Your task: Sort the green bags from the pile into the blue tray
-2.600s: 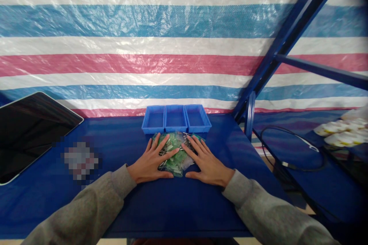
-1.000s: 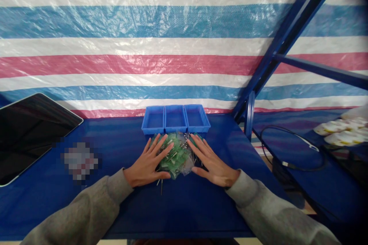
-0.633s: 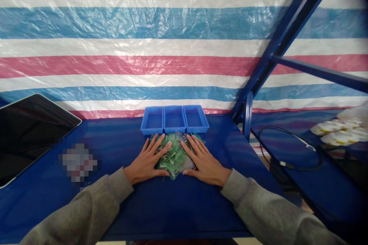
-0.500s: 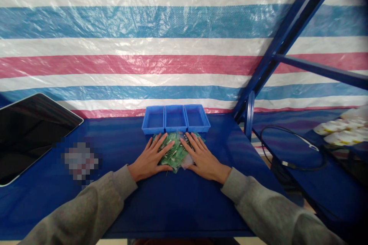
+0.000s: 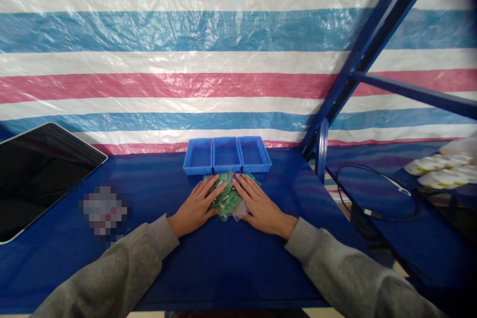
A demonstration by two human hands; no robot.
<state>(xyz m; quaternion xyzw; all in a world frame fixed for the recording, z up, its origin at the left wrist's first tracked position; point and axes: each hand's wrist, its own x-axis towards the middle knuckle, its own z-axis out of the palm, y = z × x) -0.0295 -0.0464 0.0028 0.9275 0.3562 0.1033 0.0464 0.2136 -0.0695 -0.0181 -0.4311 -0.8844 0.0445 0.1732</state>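
A heap of small green and clear plastic packets with metal pins (image 5: 226, 199) lies on the blue table (image 5: 208, 258), just in front of three joined blue trays (image 5: 226, 154). My left hand (image 5: 196, 206) lies flat on the heap's left side with its fingers stretched out. My right hand (image 5: 260, 206) lies flat on the heap's right side, fingers spread the same way. The two hands press the heap between them. The trays look empty.
A dark tablet (image 5: 37, 169) leans at the far left. A blurred patch (image 5: 104, 208) sits on the table left of my hands. A blue shelf post (image 5: 321, 154) stands to the right, with a black cable (image 5: 372, 189) and white round items (image 5: 443, 169) beyond.
Both hands have drawn closer together, squeezing the heap of packets into a narrower pile. The stray pins seen near the left hand a second ago are back in the pile.
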